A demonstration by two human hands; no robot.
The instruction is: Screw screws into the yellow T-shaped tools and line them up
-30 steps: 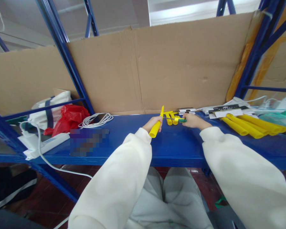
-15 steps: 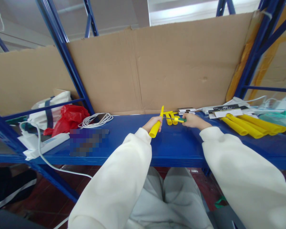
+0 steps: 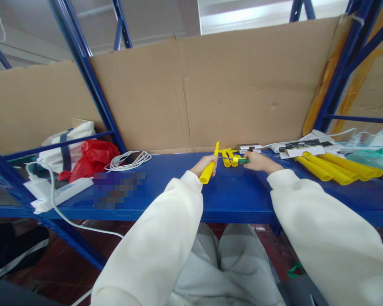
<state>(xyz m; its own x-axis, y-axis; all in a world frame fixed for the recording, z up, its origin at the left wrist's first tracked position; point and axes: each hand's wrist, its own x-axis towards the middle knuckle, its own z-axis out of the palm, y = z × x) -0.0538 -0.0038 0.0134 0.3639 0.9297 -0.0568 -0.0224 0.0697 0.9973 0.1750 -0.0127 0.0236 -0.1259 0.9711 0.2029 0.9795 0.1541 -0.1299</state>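
My left hand (image 3: 205,166) is closed around a yellow tube (image 3: 207,173) with a slimmer yellow piece rising from its top end. My right hand (image 3: 258,162) grips the green end of a screwdriver (image 3: 241,160) with a yellow and green handle. Its thin shaft points left and meets the yellow piece by my left fingers; the exact contact is too small to see. Just behind the shaft, short yellow tubular parts (image 3: 226,160) lie on the blue shelf (image 3: 239,195).
Several longer yellow tubes (image 3: 341,168) lie on the right by white-and-black packets (image 3: 303,148). On the left are a coiled white cable (image 3: 127,160), a red plastic bag (image 3: 97,155) and a white power strip (image 3: 67,191). A cardboard panel (image 3: 242,89) stands behind the shelf.
The screwdriver handle has turned about its length, with less yellow and more green showing near my right fingers. My left hand and the yellow tube stay in place.
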